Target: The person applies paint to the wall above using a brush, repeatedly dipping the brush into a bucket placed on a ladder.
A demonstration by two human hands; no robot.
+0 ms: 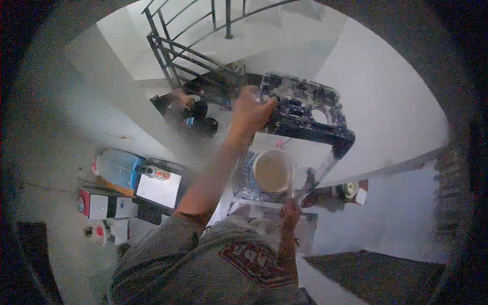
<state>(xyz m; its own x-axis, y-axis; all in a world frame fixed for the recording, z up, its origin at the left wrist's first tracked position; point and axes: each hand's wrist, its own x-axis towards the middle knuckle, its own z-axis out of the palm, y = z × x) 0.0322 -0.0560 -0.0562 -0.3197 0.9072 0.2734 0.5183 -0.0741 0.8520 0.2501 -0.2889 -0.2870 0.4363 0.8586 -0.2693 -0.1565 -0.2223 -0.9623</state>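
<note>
My left hand [254,108] grips the left edge of a dark moulded panel [293,106], held raised in front of me. The panel has several openings and pale, patchy smears. From its right end a greyish bar [324,167] slants down towards my right hand. Below the panel stands a round container [271,170] of light brown contents, on a blue-and-white speckled surface [244,187]. My right hand [290,211], near my body, closes around what looks like a thin pale handle by the container's lower right rim; blur hides its far end.
Beyond the panel a dark metal stair railing [190,53] rises. A person [187,106] in dark clothing is at the upper left. A large clear bottle [116,167], a white sheet [158,188] and several boxes [98,206] lie left. At right is a small round pale dish [350,189].
</note>
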